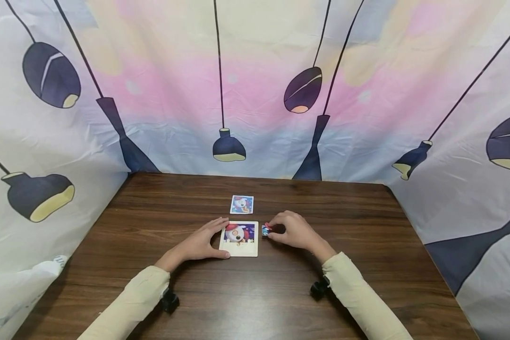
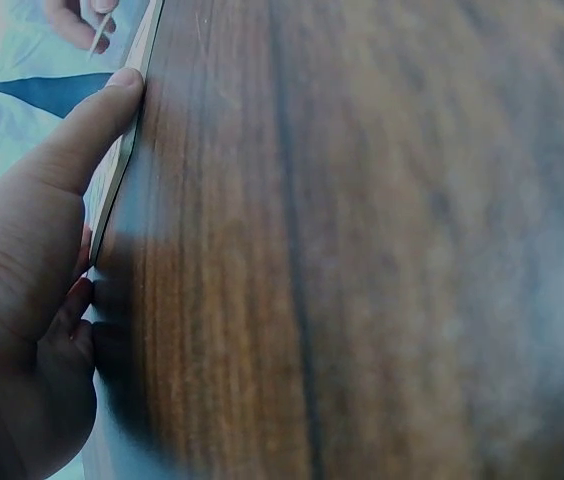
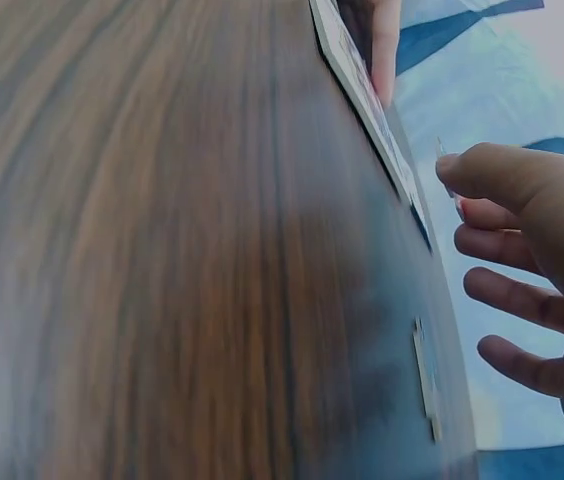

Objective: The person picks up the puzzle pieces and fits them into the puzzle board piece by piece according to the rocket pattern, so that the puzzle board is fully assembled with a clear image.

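A square jigsaw board (image 1: 238, 250) lies on the table, its upper part filled with a cartoon picture and its lower part pale. My left hand (image 1: 199, 242) holds the board by its left side, thumb on the near edge and fingers at the far left corner. Seen from the left wrist, the thumb (image 2: 112, 105) rests along the board's edge. Just right of the board, my right hand (image 1: 295, 230) pinches a small colourful jigsaw piece (image 1: 265, 231) between thumb and index finger. In the right wrist view this piece (image 3: 456, 204) appears edge-on, above the table.
A picture card (image 1: 242, 205) with a similar cartoon lies just beyond the board. Under the right hand, a thin flat piece (image 3: 425, 380) rests on the wooden table (image 1: 238, 302). A printed curtain (image 1: 263, 104) surrounds the table's back and sides.
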### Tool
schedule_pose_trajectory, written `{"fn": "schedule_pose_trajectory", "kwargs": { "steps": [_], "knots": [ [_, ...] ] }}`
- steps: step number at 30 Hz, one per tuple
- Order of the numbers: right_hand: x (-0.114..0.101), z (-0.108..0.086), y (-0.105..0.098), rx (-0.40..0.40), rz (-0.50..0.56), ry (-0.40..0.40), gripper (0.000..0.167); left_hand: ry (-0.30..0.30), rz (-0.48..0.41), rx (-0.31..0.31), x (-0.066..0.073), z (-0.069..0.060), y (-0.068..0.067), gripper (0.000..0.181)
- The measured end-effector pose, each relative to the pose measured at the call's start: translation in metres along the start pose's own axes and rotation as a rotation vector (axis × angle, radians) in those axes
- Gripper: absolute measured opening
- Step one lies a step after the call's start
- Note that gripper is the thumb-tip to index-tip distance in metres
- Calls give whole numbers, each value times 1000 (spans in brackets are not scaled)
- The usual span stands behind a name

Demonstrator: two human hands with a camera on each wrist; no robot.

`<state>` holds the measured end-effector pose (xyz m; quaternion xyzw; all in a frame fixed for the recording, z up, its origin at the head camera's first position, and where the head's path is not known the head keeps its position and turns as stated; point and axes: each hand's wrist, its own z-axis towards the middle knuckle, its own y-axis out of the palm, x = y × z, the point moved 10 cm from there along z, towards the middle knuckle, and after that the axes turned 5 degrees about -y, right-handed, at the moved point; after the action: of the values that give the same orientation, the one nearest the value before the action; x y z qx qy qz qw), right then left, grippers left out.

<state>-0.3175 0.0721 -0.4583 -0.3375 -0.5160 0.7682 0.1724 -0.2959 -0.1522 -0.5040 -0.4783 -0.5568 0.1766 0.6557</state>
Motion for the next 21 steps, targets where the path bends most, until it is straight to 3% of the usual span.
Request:
{"fn": "schedule_pose_trajectory", "kwargs": {
  "steps": [16, 21],
  "knots": [
    [-39, 32, 20, -17, 41, -58, 32, -20, -3, -17, -1, 0, 0, 107],
    [-49, 41, 29, -37, 32, -77, 32, -1, 2, -12, 1, 0, 0, 107]
  ]
}}
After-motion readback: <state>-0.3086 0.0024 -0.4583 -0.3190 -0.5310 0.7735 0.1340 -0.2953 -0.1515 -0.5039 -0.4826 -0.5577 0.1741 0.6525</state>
